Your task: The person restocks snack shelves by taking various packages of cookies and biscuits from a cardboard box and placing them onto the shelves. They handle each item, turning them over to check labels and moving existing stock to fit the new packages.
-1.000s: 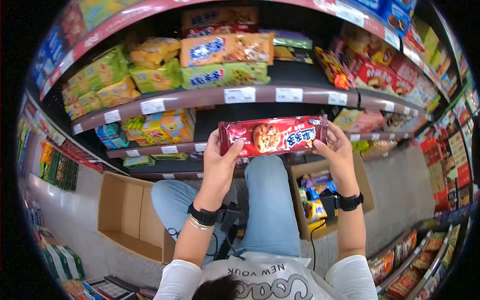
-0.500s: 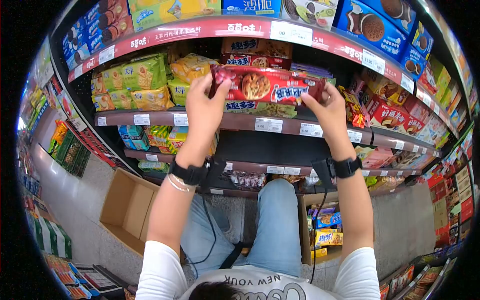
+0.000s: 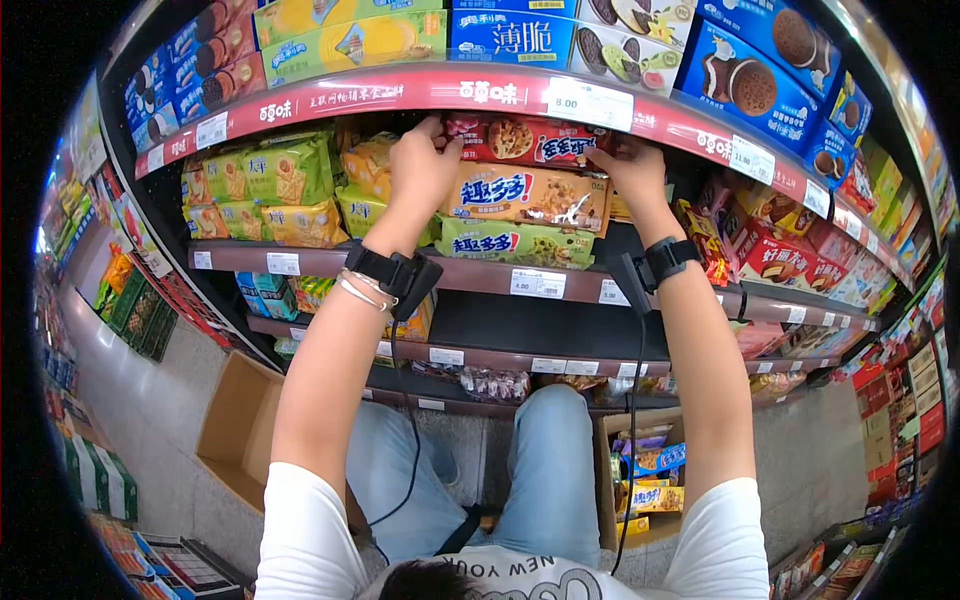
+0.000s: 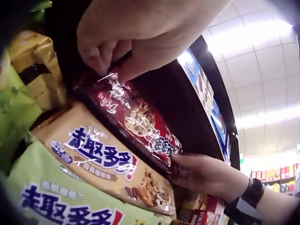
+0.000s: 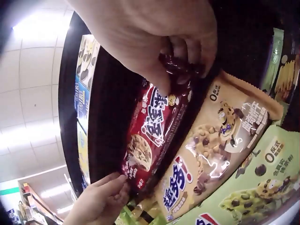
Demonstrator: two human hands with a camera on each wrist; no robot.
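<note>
A red cookie packet (image 3: 512,140) is held level by its two ends on the middle shelf, just above an orange cookie packet (image 3: 530,196). My left hand (image 3: 422,170) pinches its left end between thumb and fingers. At the opposite end my right hand (image 3: 632,172) grips the dark crimped wrapper, seen close up in the right wrist view. Beneath the orange packet lies a green cookie packet (image 3: 515,243). The left wrist view shows the red packet (image 4: 136,117) leaning over the top edge of the orange one, with dark shelf space behind it.
The red upper shelf edge (image 3: 400,96) runs close above both hands. Green and yellow cracker bags (image 3: 290,180) sit to the left, red boxes (image 3: 775,228) to the right. On the floor stand a carton of snacks (image 3: 607,470) and another cardboard box (image 3: 240,410).
Both hands have carried the red packet up and forward from over the knees to the middle shelf, on top of the orange packet. The head view has tilted up.
</note>
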